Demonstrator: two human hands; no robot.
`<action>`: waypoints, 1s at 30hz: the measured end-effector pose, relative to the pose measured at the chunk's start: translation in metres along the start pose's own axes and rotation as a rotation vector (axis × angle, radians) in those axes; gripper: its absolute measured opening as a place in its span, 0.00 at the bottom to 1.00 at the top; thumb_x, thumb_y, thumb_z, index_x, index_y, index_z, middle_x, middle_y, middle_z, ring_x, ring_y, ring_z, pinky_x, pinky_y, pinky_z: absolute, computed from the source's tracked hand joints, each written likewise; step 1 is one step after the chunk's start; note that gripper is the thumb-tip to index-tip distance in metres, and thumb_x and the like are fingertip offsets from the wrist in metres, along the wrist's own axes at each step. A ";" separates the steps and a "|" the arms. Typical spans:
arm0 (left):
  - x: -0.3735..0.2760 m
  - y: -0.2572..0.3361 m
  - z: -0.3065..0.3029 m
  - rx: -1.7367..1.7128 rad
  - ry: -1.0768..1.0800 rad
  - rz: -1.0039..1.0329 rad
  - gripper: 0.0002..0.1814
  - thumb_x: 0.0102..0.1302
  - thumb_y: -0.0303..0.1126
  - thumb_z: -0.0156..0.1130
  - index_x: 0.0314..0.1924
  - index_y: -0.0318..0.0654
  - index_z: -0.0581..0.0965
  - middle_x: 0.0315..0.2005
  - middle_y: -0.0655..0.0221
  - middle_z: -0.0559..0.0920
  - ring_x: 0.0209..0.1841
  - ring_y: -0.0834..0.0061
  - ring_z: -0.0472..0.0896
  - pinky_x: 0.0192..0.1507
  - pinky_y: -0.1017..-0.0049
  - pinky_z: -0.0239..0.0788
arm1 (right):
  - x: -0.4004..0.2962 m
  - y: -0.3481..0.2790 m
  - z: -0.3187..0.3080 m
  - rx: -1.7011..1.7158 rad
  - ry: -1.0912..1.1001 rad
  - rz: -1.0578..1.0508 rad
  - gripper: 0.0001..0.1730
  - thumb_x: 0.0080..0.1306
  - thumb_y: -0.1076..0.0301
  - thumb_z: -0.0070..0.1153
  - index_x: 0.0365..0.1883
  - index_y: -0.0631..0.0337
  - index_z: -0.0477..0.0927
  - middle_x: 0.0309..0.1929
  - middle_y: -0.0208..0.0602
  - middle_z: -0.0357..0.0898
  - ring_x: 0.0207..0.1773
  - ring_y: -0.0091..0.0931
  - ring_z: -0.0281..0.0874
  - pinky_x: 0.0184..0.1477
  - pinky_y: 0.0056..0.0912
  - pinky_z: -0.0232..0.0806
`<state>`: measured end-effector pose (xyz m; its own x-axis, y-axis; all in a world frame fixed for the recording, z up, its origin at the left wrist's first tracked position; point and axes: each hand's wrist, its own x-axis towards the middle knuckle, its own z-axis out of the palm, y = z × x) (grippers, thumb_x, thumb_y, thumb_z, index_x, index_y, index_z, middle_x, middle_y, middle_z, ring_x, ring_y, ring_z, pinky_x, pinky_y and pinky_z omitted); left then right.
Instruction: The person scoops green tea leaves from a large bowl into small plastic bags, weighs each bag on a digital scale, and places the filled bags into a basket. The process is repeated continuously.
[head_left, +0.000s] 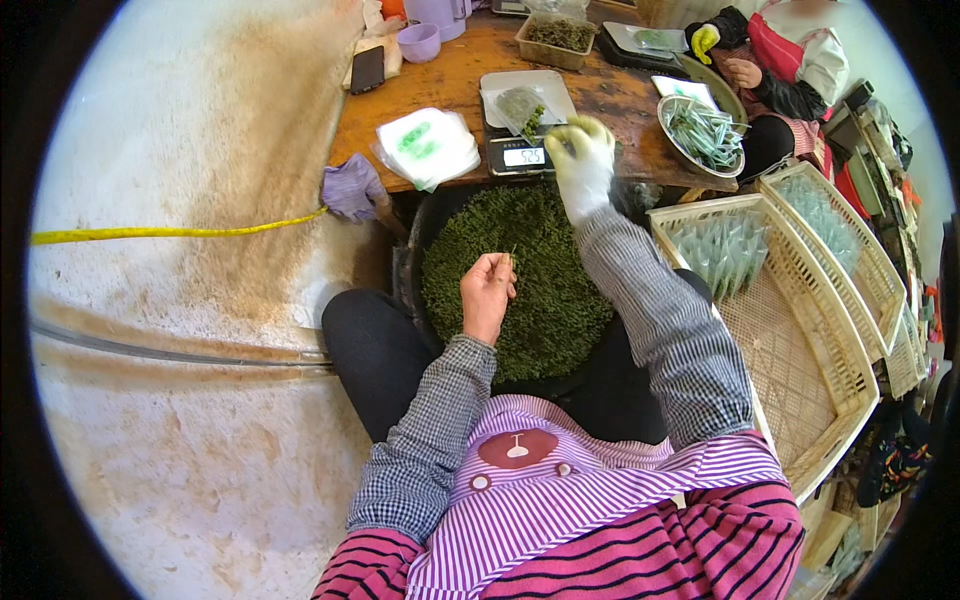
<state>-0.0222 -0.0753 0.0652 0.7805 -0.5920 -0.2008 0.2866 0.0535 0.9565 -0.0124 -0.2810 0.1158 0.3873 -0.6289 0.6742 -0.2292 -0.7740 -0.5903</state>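
Note:
My bare left hand (487, 292) is over a black tub of small green herb sprigs (540, 330), pinching a small sprig between thumb and fingertips. My right hand (583, 161), in a white glove with yellow-green fingers, is just right of a digital scale (517, 159) at the table's edge. Motion blurs its bent fingers, so I cannot tell whether they hold anything. On the scale's pan lies a clear plastic bag (517, 106) with green material, a few sprigs at its opening. Left of the scale is a stack of printed plastic bags (427, 146).
Right of me stand plastic crates (795, 375) with filled bags. A bowl of slim packets (705, 131) sits at the right of the wooden table (630, 105). Further back are a phone (367, 70), a purple cup (418, 43), a tray of herbs (556, 37) and another person (780, 67).

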 end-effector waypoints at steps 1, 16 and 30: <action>0.000 0.001 0.000 -0.021 0.003 -0.008 0.09 0.71 0.33 0.52 0.34 0.38 0.74 0.22 0.77 0.73 0.21 0.89 0.67 0.24 0.84 0.62 | 0.013 -0.002 0.009 -0.058 -0.011 -0.046 0.05 0.54 0.63 0.62 0.29 0.50 0.84 0.50 0.35 0.75 0.61 0.38 0.62 0.62 0.45 0.55; -0.001 0.009 0.006 -0.225 0.035 -0.052 0.08 0.71 0.33 0.51 0.39 0.37 0.76 0.23 0.77 0.74 0.21 0.88 0.67 0.22 0.84 0.56 | -0.093 -0.038 -0.063 0.435 -0.639 0.206 0.18 0.63 0.69 0.56 0.51 0.65 0.77 0.51 0.42 0.76 0.53 0.31 0.74 0.57 0.29 0.65; -0.008 -0.012 0.004 0.071 0.084 0.006 0.08 0.67 0.31 0.57 0.32 0.33 0.77 0.20 0.77 0.75 0.19 0.88 0.68 0.21 0.83 0.61 | -0.130 -0.031 -0.052 -0.106 -0.536 -0.229 0.07 0.56 0.66 0.57 0.33 0.57 0.78 0.30 0.35 0.77 0.38 0.36 0.75 0.49 0.42 0.65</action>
<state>-0.0344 -0.0746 0.0563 0.8268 -0.5223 -0.2087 0.2436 -0.0020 0.9699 -0.1026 -0.1790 0.0693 0.8282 -0.3415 0.4443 -0.1644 -0.9061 -0.3899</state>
